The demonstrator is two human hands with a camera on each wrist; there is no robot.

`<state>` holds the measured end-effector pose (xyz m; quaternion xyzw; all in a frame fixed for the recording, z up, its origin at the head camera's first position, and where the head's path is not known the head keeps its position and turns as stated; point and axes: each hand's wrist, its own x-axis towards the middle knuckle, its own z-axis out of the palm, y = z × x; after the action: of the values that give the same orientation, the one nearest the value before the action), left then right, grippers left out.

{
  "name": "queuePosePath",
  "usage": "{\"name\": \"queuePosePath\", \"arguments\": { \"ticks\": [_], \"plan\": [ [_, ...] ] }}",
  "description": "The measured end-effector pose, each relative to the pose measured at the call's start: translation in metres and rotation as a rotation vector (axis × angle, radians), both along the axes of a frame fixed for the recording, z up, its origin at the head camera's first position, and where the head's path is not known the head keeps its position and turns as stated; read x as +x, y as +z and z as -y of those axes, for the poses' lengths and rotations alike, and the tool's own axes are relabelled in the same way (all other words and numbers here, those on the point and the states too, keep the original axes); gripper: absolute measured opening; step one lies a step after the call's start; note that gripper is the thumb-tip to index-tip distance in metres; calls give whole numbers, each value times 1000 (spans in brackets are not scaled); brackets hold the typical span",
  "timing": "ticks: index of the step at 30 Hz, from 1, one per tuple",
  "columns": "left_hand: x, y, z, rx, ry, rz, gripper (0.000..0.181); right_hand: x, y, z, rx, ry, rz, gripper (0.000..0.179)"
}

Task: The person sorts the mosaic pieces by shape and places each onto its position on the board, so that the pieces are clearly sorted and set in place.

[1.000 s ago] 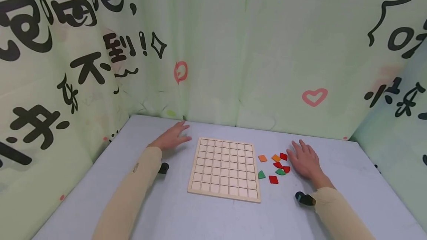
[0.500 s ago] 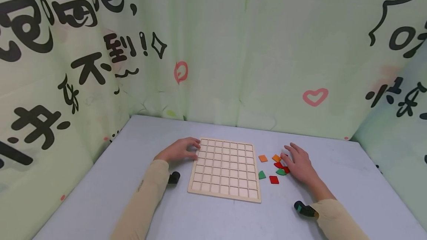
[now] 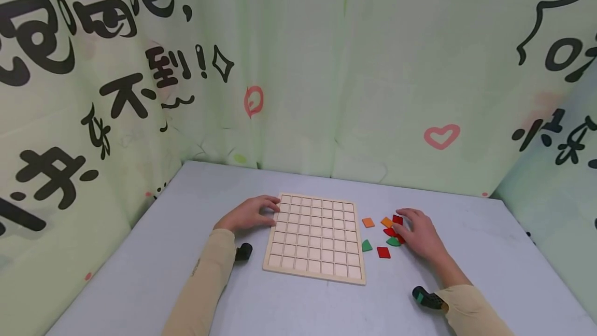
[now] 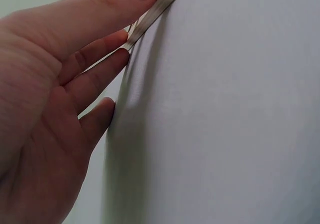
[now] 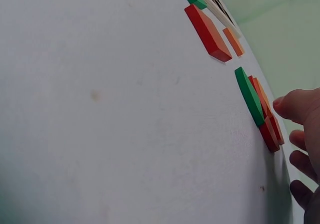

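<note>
A square wooden grid board [image 3: 313,275] lies flat on the table. My left hand [image 3: 252,212] is at its left edge, fingertips right at the rim. In the left wrist view the thumb [image 4: 100,11] lies along the board's edge [image 4: 155,13], and the other fingers are slightly bent. Right of the board, my right hand [image 3: 422,235] hovers close over a small cluster of coloured pieces, thumb and fingers apart. Beside its thumb are a red square [image 3: 397,219], an orange square [image 3: 386,222] and a green fan-shaped piece [image 3: 394,241]. Other red pieces are partly covered by the hand.
Nearer the board lie another orange square [image 3: 368,222], a green piece [image 3: 367,246] and a red square [image 3: 384,252]. The pale table [image 3: 289,307] is bordered by printed curtains [image 3: 298,92] at the back and sides. A black wrist-worn device [image 3: 426,297] sticks out by the right sleeve.
My left hand has come right and down to the board's left edge. My right hand has shifted left over the cluster, its fingers lowering towards the pieces. Board and pieces stay put.
</note>
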<state>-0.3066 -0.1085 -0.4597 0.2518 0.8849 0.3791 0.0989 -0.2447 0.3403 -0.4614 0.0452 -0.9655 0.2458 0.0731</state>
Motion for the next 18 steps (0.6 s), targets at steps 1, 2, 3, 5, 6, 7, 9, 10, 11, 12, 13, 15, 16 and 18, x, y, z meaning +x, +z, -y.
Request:
{"name": "queuePosePath", "arguments": {
  "ticks": [1, 2, 3, 5, 6, 7, 9, 10, 11, 12, 13, 15, 16, 18],
  "plan": [
    [0, 0, 0, 3, 1, 2, 28, 1, 0, 0, 2, -1, -1, 50],
    [1, 0, 1, 7, 2, 3, 28, 1, 0, 0, 2, -4, -2, 50],
    [1, 0, 1, 10, 1, 4, 28, 1, 0, 0, 4, -7, -3, 50],
    [2, 1, 1, 19, 0, 5, 28, 1, 0, 0, 6, -16, -2, 49],
    [2, 1, 1, 22, 1, 7, 28, 1, 0, 0, 7, -20, -1, 48],
    [2, 2, 1, 24, 1, 8, 28, 1, 0, 0, 8, -24, -1, 48],
    [2, 2, 1, 27, 1, 10, 28, 0, 0, -1, 9, -32, 2, 47],
    [2, 2, 1, 28, 1, 9, 28, 0, 0, -2, 9, -34, 3, 46],
    [2, 1, 1, 25, 2, 11, 28, -1, 0, -2, 10, -35, 5, 46],
    [1, 1, 1, 22, 1, 8, 28, -1, 0, -2, 11, -34, 6, 45],
    [1, 0, 1, 19, 2, 9, 28, -1, 1, -3, 13, -32, 7, 45],
    [0, -1, 1, 10, 2, 9, 29, -2, 1, -3, 13, -22, 7, 43],
    [0, -1, 1, 8, 1, 6, 29, -2, 1, -3, 11, -16, 6, 42],
    [0, -2, 1, 9, -2, 4, 29, -2, 1, -3, 9, -1, 2, 39]
  ]
}}
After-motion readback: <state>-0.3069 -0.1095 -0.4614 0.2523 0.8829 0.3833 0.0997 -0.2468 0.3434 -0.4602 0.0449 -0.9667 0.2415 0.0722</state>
